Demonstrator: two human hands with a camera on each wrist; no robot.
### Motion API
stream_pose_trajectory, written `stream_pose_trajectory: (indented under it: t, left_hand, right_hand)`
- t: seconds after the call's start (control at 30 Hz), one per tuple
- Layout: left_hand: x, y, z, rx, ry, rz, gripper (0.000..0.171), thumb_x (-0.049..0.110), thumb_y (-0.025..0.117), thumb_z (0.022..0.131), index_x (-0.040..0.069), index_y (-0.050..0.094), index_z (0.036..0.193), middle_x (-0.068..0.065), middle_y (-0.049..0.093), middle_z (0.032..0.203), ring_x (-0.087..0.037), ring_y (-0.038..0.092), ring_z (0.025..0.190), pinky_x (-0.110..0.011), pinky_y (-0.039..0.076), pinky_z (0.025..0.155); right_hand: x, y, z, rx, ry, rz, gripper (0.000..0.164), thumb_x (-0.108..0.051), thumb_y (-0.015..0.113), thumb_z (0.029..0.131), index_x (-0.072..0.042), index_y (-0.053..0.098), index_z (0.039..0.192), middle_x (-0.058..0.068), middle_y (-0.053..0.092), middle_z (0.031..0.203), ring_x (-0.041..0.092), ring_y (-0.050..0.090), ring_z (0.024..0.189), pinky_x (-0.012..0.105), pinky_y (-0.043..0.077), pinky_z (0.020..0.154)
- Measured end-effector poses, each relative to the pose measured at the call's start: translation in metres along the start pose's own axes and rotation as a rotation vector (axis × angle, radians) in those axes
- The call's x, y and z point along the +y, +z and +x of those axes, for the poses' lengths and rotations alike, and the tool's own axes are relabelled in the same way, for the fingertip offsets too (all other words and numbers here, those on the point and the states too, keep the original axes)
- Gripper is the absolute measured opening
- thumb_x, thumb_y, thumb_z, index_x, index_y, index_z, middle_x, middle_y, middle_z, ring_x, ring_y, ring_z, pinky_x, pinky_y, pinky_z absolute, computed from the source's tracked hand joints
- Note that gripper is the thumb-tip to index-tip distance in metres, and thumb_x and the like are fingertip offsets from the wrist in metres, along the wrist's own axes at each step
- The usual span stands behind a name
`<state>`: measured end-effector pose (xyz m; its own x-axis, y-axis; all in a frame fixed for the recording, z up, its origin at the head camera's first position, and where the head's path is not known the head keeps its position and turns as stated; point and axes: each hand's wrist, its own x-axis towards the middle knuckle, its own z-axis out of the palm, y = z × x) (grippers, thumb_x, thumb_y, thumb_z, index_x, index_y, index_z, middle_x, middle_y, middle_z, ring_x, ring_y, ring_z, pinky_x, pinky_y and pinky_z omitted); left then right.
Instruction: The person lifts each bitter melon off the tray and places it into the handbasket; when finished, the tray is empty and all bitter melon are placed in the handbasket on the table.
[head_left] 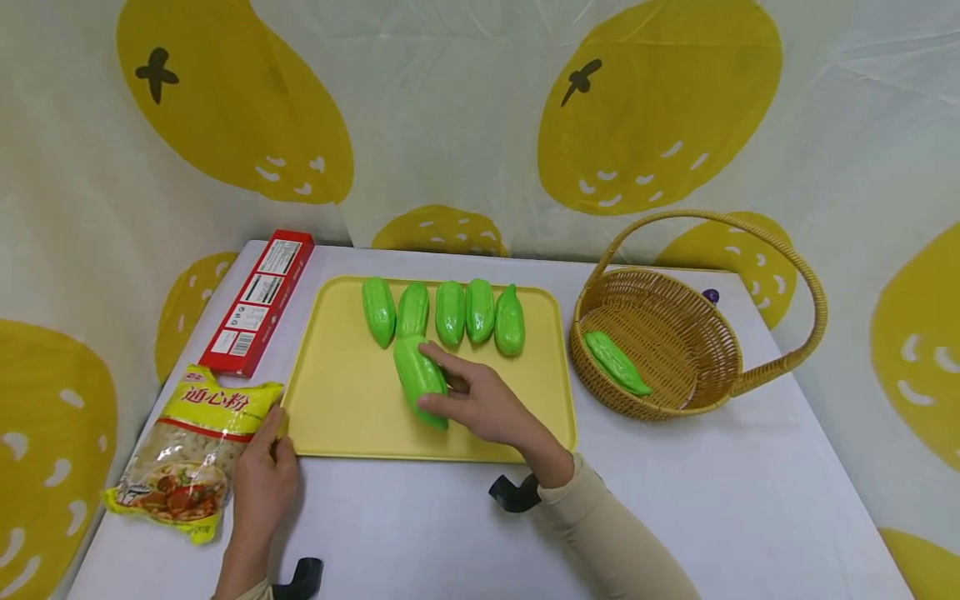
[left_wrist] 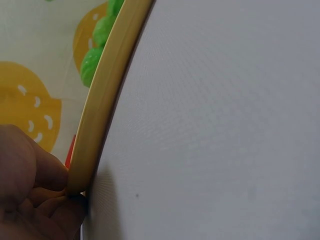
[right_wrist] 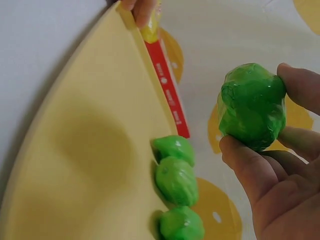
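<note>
My right hand [head_left: 483, 404] holds a long, glossy green toy vegetable [head_left: 416, 375] between thumb and fingers, over a yellow tray [head_left: 337, 408]. The right wrist view shows the toy vegetable [right_wrist: 252, 107] end-on, raised off the tray's surface. Several more green toy vegetables [head_left: 480, 310] lie side by side along the tray's far edge; the held one overlaps one of them in the head view. At the near left corner, my left hand [head_left: 264, 479] pinches the tray rim [left_wrist: 95, 125], with its fingers partly under the edge.
A wicker basket [head_left: 723, 333] with a tall handle stands right of the tray, with one green toy vegetable [head_left: 617, 362] inside. Left of the tray lie a red box [head_left: 258, 304] and a yellow pasta bag [head_left: 191, 454]. A small purple item [head_left: 711, 296] sits behind the basket.
</note>
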<state>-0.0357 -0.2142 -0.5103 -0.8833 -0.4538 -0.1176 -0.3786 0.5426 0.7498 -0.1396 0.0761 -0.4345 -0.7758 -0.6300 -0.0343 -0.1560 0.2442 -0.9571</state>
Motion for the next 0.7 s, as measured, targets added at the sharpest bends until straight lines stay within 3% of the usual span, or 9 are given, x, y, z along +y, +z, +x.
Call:
stream_pose_trajectory:
  t: [0.13, 0.33, 0.7]
  left_hand:
    - [0.002, 0.000, 0.001, 0.004, -0.002, 0.011, 0.054, 0.007, 0.045, 0.106, 0.006, 0.032, 0.159, -0.013, 0.035, 0.165, -0.032, 0.033, 0.153, -0.056, 0.037, 0.120]
    - [0.006, -0.002, 0.000, -0.002, -0.018, 0.029, 0.054, 0.006, 0.044, 0.106, 0.004, 0.031, 0.159, -0.014, 0.034, 0.165, -0.033, 0.033, 0.154, -0.056, 0.037, 0.120]
    - [0.002, 0.000, 0.001, 0.005, -0.019, 0.024, 0.054, 0.006, 0.043, 0.106, 0.003, 0.031, 0.158, -0.015, 0.033, 0.165, -0.034, 0.033, 0.153, -0.057, 0.037, 0.120]
  right_hand:
    - [-0.003, -0.012, -0.005, 0.019, 0.000, -0.004, 0.072, -0.025, 0.072, 0.096, -0.021, 0.037, 0.159, 0.002, 0.033, 0.167, 0.021, 0.045, 0.146, 0.039, 0.050, 0.113]
    - [-0.006, -0.032, -0.014, 0.048, -0.024, -0.018, 0.073, -0.022, 0.071, 0.097, -0.018, 0.035, 0.160, 0.007, 0.030, 0.168, 0.026, 0.045, 0.146, 0.036, 0.052, 0.111]
    - [-0.010, -0.056, -0.026, 0.027, -0.036, -0.030, 0.073, -0.022, 0.070, 0.097, -0.018, 0.034, 0.160, 0.008, 0.028, 0.168, 0.026, 0.049, 0.144, 0.030, 0.054, 0.107]
